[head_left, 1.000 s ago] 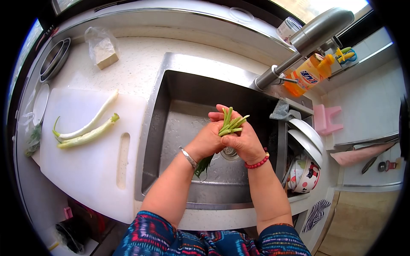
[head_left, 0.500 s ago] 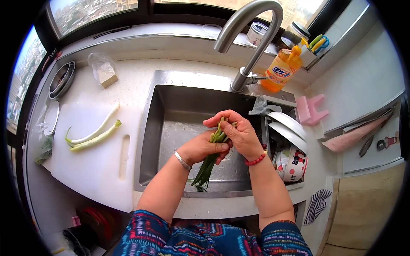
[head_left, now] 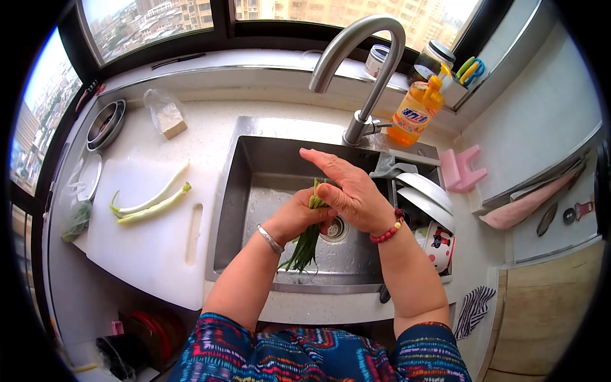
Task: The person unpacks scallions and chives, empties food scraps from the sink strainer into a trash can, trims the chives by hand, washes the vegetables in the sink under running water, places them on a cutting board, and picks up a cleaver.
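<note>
A bunch of greens (head_left: 308, 247), thin stalks with dark green ends hanging down, is held over the sink (head_left: 344, 280). My left hand (head_left: 298, 215) is closed around the middle of the bunch, with a silver bangle at its wrist. Beside the upper stalk ends is my right hand (head_left: 356, 194), its fingers stretched out flat and its thumb near the tips. A red bead bracelet circles the right wrist. Behind the hands the sink drain (head_left: 333, 228) partly shows. Two pale scallions (head_left: 153, 202) lie on the white cutting board (head_left: 153, 261) to the left.
A steel faucet (head_left: 364, 114) arches over the sink, with an orange soap bottle (head_left: 410, 118) beside it. Stacked bowls (head_left: 425, 204) fill the rack at right. A bagged block (head_left: 170, 122), metal bowls (head_left: 105, 124) and a pink stand (head_left: 463, 169) rest on the counter.
My right hand's fingers have straightened and opened from their curled grip on the stalk tops. My left hand keeps its hold on the greens. The camera view has shifted slightly.
</note>
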{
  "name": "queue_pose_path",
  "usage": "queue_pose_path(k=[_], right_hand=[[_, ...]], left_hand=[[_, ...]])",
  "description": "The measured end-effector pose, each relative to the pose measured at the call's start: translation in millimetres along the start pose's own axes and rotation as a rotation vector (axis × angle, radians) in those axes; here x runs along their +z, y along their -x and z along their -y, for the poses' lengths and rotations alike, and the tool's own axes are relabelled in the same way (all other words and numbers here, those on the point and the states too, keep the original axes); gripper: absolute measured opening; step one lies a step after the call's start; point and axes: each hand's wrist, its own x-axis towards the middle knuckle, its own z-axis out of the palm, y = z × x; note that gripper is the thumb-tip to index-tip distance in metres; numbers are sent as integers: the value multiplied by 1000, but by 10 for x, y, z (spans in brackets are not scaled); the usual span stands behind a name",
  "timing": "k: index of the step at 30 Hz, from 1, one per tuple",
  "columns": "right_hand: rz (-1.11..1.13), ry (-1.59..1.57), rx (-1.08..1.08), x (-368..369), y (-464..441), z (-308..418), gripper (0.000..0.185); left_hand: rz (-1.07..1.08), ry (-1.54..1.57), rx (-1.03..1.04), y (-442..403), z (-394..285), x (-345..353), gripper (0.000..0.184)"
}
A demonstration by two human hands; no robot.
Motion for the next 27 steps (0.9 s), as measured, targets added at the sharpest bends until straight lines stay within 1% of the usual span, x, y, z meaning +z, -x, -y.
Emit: queue_pose_path(k=[1,3,4,5,7,9,10,11,13,15,17,18,19,21,22,23,25,26,27], right_hand=[[-1,-4,1,8,28,-34,66],[-156,-444,68,22,71,-105,70],[-258,-524,98,-67,109,-97,72],[-275,-584,112,-126,172,-107,72],[-183,-668,173,-93,279,-126,71],[-26,-485,160,-89,346,-110,71],[16,-435,162,-77,369,-136,70],[15,-437,162,-50,379,-186,70],[34,-363,98,26,397,-268,63],[62,-357,119,51,401,-183,61],[123,-422,172,55,407,-62,58],[77,-389,139,54,409,-44,55],[77,-391,138,49,418,-67,55],[-66,-232,21,35,438,-124,51],[-104,-257,98,17,464,-91,47],[-104,-258,96,28,483,-79,47],[-292,-298,197,71,511,-43,37],[-380,-247,147,97,508,-5,38],[-382,-249,144,78,520,13,38]], left_hand=[[-2,0,-3,5,-10,5,11],[25,-57,6,10,-43,-2,9],[23,-58,7,23,-60,1,9],[24,-80,22,48,-81,2,9],[25,-101,35,89,-109,7,9],[29,-106,29,114,-134,18,8],[29,-108,27,121,-159,29,8],[57,-157,10,126,-188,41,10],[86,-207,-13,132,-196,65,13],[132,-261,10,132,-193,87,16],[136,-267,33,120,-147,82,15],[140,-273,58,116,-135,88,16],[139,-274,57,118,-141,106,16],[98,-301,62,125,-179,165,23],[64,-264,48,129,-151,174,24],[63,-265,48,128,-126,172,24],[79,-113,23,127,-84,173,24],[78,-117,24,129,-76,182,24],[80,-77,20,132,-70,194,24]])
